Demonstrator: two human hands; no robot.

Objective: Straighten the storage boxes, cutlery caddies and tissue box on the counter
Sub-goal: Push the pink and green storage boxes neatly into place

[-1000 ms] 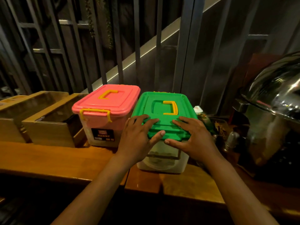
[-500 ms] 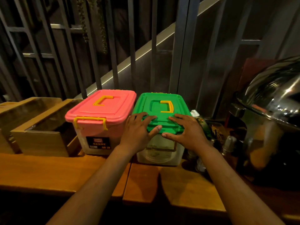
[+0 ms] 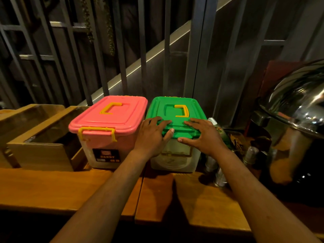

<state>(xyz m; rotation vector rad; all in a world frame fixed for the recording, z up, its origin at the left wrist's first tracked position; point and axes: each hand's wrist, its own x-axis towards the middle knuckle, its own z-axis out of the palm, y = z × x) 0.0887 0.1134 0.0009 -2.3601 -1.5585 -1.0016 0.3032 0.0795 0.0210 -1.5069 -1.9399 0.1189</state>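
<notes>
In the middle of the frame two lidded storage boxes stand side by side on the wooden counter, their lids close together or just touching. The pink-lidded box sits on the left, with a yellow handle lying flat in the lid's recess and a yellow latch clipped over its near edge. On its translucent front, low down, is a black label with a small emblem and pale lettering too blurred to read. The green-lidded box sits to its right, carrying a yellow handle of its own. Both hands rest on the near edge of the green lid: the left hand at its near left corner, the right hand at its near right, fingers spread flat on top and thumbs hooked down over the front rim, pressing rather than clenched around anything. At the left of the frame two open wooden caddies stand against the pink box. On the right a polished metal dome gleams, with small shakers and bottles crowded between it and the green box.
</notes>
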